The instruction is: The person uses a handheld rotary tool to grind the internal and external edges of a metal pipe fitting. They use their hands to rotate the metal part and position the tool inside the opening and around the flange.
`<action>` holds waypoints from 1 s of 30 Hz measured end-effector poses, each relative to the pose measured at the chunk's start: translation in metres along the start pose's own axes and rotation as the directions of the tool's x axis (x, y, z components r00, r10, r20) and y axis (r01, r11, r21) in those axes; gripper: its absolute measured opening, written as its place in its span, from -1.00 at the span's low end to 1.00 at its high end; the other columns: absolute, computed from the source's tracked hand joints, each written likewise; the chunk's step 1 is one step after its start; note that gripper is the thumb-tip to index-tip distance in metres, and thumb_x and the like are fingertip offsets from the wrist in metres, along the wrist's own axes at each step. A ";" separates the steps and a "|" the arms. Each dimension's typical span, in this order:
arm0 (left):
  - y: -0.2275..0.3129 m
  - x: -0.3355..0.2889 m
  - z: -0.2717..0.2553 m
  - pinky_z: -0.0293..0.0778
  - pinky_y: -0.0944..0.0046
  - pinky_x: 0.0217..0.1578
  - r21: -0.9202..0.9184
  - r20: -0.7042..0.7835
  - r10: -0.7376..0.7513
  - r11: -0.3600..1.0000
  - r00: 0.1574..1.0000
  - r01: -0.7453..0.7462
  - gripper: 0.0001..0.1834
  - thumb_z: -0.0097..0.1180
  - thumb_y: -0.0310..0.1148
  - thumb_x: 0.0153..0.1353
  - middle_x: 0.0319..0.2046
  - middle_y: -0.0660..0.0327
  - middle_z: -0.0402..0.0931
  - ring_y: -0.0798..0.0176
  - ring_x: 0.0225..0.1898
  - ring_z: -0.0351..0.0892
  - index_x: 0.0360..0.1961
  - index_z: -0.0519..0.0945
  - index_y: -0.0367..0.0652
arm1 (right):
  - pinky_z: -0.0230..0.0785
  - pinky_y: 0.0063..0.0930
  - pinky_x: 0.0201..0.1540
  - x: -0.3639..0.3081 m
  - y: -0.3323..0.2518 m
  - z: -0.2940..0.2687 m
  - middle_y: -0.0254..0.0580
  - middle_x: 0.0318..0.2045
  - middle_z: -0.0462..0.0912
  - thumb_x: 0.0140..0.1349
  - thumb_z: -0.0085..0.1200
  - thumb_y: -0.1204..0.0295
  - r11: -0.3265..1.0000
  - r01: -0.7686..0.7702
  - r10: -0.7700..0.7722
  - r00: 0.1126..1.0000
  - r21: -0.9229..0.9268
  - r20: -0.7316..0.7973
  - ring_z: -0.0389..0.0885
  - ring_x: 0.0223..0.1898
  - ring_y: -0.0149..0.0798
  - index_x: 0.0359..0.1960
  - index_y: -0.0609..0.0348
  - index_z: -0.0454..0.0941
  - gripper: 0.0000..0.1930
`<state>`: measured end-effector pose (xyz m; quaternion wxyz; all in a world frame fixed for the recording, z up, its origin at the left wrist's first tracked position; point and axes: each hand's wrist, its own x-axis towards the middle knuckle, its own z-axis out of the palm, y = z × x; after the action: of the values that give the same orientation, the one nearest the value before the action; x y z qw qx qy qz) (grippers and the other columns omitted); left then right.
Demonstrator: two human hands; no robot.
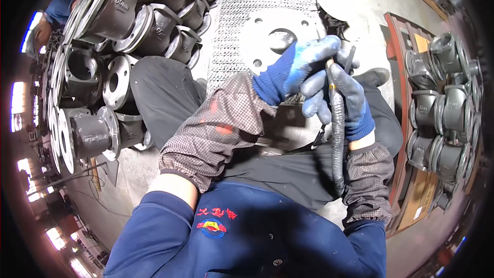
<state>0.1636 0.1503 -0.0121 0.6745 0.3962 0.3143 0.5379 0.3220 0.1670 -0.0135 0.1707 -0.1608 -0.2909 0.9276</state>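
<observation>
Both hands wear blue and grey work gloves and meet in front of me, just right of a pale round flange with a central hole. My right hand is closed round a ribbed black hose with brass-coloured fittings near its upper end. The hose hangs down over my right thigh. Beside it, my left hand has curled fingers at the upper end of the hose. What lies inside those fingers is hidden. A dark thin rod sticks up beyond the right hand's fingers; its link to the hose is unclear.
The flange rests on a textured metal surface. Grey flanged pipe castings are stacked high at left. More castings sit by a red-brown frame at right. At far left, another person's blue sleeve shows.
</observation>
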 end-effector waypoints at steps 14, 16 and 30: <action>-0.001 0.015 0.034 0.51 0.36 -0.29 0.298 -0.285 -0.010 0.950 0.959 0.099 -0.64 0.10 -0.24 0.27 -0.40 0.14 0.62 0.40 -0.36 0.57 -0.08 0.59 -0.35 | 0.35 -0.64 -0.50 -0.020 -0.003 -0.028 -0.23 -0.46 0.60 0.30 0.06 0.26 0.756 0.116 -0.550 0.646 -0.645 -0.529 0.55 -0.52 -0.44 -0.20 0.36 0.59 -0.68; -0.001 0.005 -0.007 0.54 0.26 -0.33 0.734 -0.122 0.565 0.605 0.816 -0.310 -0.73 0.05 -0.21 0.24 -0.39 0.09 0.65 0.21 -0.38 0.65 -0.18 0.64 -0.13 | 0.40 -0.62 -0.48 -0.019 -0.001 -0.045 -0.16 -0.44 0.62 0.30 0.02 0.27 0.826 0.061 -0.451 0.666 -0.560 -0.594 0.61 -0.47 -0.34 -0.12 0.41 0.53 -0.64; 0.045 -0.054 -0.153 0.51 0.33 -0.21 0.426 -0.474 -0.377 0.693 0.796 0.582 -0.31 -0.06 0.22 0.27 -0.34 0.04 0.64 0.22 -0.32 0.63 -0.21 0.61 -0.34 | 0.25 -0.65 -0.51 0.071 -0.026 -0.027 -0.37 -0.46 0.59 0.34 -0.05 0.26 0.608 -0.246 -0.428 0.699 -0.755 -0.572 0.43 -0.56 -0.57 -0.08 0.24 0.57 -0.68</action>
<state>0.0000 0.1330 -0.0482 0.5817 0.3731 0.6637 0.2861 0.2749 0.2296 -0.0329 0.2315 -0.5448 -0.5868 0.5525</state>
